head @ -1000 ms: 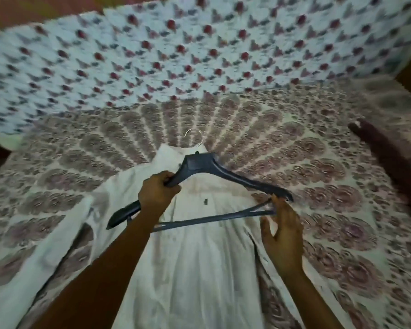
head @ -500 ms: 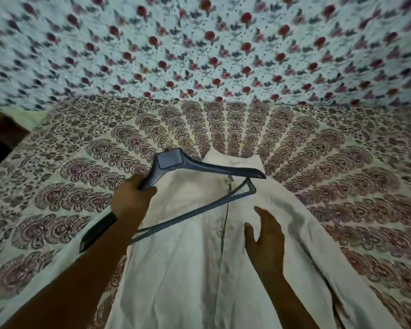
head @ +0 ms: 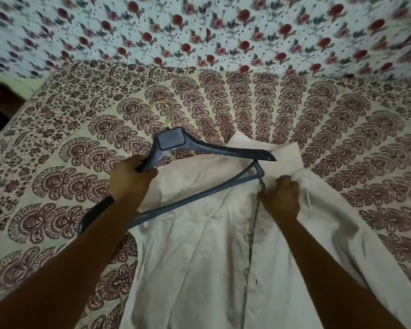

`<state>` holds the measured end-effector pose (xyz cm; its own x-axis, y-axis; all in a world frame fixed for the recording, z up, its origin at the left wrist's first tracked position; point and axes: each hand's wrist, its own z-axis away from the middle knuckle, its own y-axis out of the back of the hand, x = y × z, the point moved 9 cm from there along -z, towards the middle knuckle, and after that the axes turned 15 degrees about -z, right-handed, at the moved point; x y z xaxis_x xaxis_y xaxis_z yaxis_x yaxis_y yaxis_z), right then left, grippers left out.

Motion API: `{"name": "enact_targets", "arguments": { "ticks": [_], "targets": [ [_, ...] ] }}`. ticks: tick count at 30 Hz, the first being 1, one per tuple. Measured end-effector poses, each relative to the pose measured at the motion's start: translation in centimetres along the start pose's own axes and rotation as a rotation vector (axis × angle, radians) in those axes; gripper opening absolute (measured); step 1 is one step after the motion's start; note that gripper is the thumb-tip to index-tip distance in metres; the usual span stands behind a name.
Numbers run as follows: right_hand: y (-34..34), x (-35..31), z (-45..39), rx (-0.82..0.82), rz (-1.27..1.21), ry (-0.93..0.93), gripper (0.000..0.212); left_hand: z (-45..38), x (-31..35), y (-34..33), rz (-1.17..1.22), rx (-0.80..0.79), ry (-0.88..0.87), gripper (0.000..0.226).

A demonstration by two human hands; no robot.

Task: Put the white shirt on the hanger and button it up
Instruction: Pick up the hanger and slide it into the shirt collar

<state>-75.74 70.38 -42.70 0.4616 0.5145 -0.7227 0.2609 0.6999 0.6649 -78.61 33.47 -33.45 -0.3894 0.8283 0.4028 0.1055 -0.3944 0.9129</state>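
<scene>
Holding the grey hanger aloft in the left grip, right grip bunching white shirt fabric near the collar, on the patterned bed.

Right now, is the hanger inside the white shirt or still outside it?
Outside. The left hand holds the dark hanger above the white shirt, whole frame uncovered; the right hand grips fabric near the collar.

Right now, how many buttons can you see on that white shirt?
1 clear button, on the front placket of the white shirt, below the right hand. Others may be hidden under that hand, in folds or beyond the picture's lower edge.
</scene>
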Motion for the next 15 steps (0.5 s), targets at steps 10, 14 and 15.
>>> {"name": "enact_targets", "arguments": {
  "ticks": [10, 14, 15],
  "targets": [
    [7.9, 1.3, -1.3, 0.375, -0.481, -0.147, 0.040, -0.2, 0.9, -0.8, -0.102, -0.045, -0.033, 0.032],
    [8.0, 1.0, -2.0, 0.242, -0.459, -0.021, 0.046, 0.6, 3.2, -3.1, -0.120, -0.097, -0.086, 0.030],
    [7.6, 0.4, -2.0, 0.177, -0.438, 0.026, 0.041, 0.9, 4.1, -3.9, -0.118, -0.113, -0.103, 0.031]
  ]
}}
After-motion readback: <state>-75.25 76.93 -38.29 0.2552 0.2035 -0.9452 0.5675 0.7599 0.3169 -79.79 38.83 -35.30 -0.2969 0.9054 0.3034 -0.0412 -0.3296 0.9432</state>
